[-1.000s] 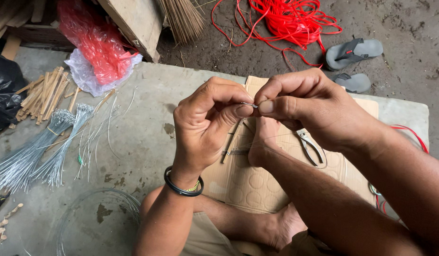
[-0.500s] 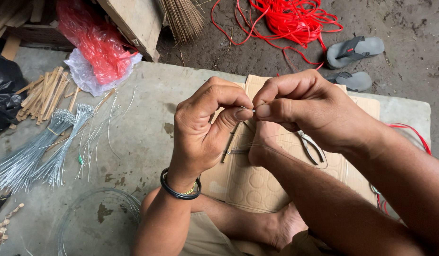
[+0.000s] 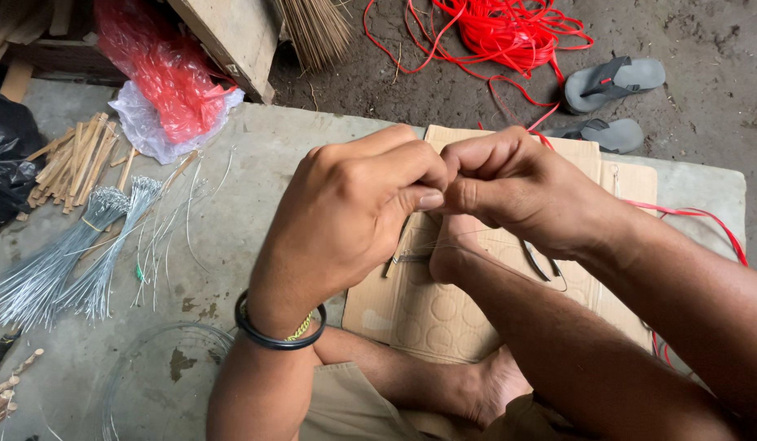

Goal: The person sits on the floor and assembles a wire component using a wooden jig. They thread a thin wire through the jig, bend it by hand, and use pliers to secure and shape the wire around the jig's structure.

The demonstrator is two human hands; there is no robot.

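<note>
Both hands meet at the centre of the frame, raised above a sheet of cardboard (image 3: 444,322). The left hand (image 3: 346,216) has its fingers curled in tight, thumb tip pressed forward against the right hand (image 3: 517,188), whose fingers are likewise pinched shut. Whatever they grip is too small to make out; only a thin wire (image 3: 493,257) shows, running down and to the right from under the knuckles, just over the cardboard. A dark bangle (image 3: 276,335) circles the left wrist.

On the cardboard, partly hidden under the right hand, lie pliers (image 3: 542,265). A bare foot (image 3: 484,388) rests on the cardboard's lower edge, at the bottom centre of the frame.

The grey slab floor (image 3: 231,237) carries bundles of cut wire (image 3: 64,261) at the left, with short sticks (image 3: 76,163) above them and a coil of clear wire (image 3: 149,384) at the lower left. A red plastic bag (image 3: 162,69) sits at the upper left beside a wooden board (image 3: 231,37). Red cord (image 3: 497,28) is heaped at the top, and two grey sandals (image 3: 611,82) lie at the upper right.
</note>
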